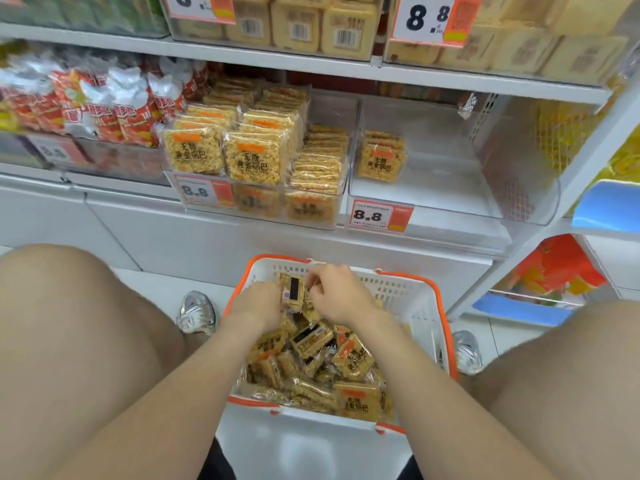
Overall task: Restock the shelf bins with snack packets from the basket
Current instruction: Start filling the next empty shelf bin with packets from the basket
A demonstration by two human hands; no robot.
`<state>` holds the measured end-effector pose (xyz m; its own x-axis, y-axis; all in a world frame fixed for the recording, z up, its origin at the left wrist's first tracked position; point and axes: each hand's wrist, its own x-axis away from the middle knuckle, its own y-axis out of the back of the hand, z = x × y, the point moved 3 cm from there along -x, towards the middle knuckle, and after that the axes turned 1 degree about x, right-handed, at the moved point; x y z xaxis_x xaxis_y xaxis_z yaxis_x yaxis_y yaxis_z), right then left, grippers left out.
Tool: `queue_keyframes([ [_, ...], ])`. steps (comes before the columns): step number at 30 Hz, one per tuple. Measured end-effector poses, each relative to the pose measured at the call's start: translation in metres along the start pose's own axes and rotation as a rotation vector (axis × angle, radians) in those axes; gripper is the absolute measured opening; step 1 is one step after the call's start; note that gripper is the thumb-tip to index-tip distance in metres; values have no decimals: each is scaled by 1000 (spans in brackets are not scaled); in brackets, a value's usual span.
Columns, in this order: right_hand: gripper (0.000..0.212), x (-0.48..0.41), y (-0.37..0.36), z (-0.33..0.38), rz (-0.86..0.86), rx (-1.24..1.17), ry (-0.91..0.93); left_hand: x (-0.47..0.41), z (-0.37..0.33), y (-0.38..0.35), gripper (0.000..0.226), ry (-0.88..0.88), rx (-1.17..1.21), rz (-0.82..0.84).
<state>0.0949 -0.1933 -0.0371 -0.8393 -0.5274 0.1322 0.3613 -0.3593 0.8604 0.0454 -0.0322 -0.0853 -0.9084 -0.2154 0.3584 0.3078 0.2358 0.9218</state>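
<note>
Over the basket's (433, 292) far end, both hands work together, probably squaring a stack to lift. The left hand (258, 303) curls round a packet (293, 289), barcode side up, and the right hand (341, 296) pinches its edge. It is a clear-wrapped golden square. Beyond the basket, one bin (450, 202) sits nearly bare.

Squatting, knees (76, 334) spread wide. Reaching forward with both bare forearms (194, 382), converging toward the hands. Gripping a small packet stack (293, 289) with left hand (260, 303), palm down, fingers curled. Pinching stack's right edge with right hand (337, 294), just beside the left.
</note>
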Motion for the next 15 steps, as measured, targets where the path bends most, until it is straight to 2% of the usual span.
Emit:
queue_keyframes([
  [4,24,14,-24,-25,76,78,-4,-2,13,-39,40,-13,-98,133],
  [8,23,25,-40,-34,115,116,-11,-8,19,-59,60,-67,-237,139],
  [12,25,31,-51,-34,134,86,-3,-4,15,-61,58,-147,-310,59],
  [15,27,32,-54,-32,133,57,0,-3,12,-60,46,-182,-270,44],
])
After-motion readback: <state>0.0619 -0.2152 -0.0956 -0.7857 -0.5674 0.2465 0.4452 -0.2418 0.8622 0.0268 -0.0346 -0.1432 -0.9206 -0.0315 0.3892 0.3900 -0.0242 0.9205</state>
